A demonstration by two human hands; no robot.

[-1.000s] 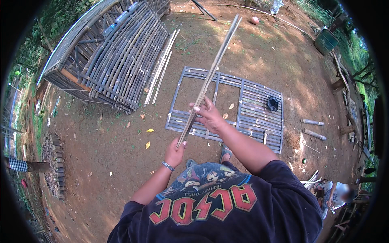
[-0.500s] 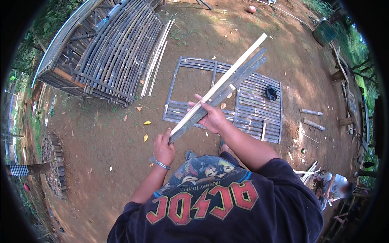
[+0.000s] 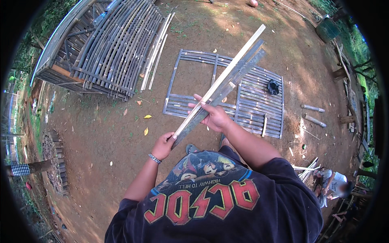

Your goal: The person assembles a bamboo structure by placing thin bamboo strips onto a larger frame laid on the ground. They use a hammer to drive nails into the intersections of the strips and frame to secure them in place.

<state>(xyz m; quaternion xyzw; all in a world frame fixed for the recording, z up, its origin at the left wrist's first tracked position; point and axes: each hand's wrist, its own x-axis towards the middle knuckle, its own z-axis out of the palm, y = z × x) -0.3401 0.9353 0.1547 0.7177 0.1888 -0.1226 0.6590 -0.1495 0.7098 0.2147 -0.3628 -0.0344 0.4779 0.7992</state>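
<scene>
A bundle of bamboo slats runs diagonally in front of me, with one pale slat (image 3: 235, 61) lying beside darker grey slats (image 3: 235, 77). My left hand (image 3: 163, 146) grips the near lower end, thumb on top; a chain bracelet circles that wrist. Farther up the bundle, my right hand (image 3: 213, 116) holds it from beneath. Its thumb lies over the slats while the fingers reach out past their far side. Beyond and below the slats, a flat bamboo frame (image 3: 259, 101) rests on the ground, slatted across its right part and along its near left edge.
A large slatted bamboo structure (image 3: 117, 48) stands at far left, with loose pale strips (image 3: 156, 52) beside it. A black crumpled thing (image 3: 273, 87) sits on the frame. Two bamboo pieces (image 3: 314, 120) lie to the right. Another person (image 3: 333, 182) crouches at lower right by pale strips (image 3: 310, 170).
The slats have shifted slightly, their far end a little up and left. My left hand has moved slightly at the near end, its wrist turned. My right hand keeps its hold.
</scene>
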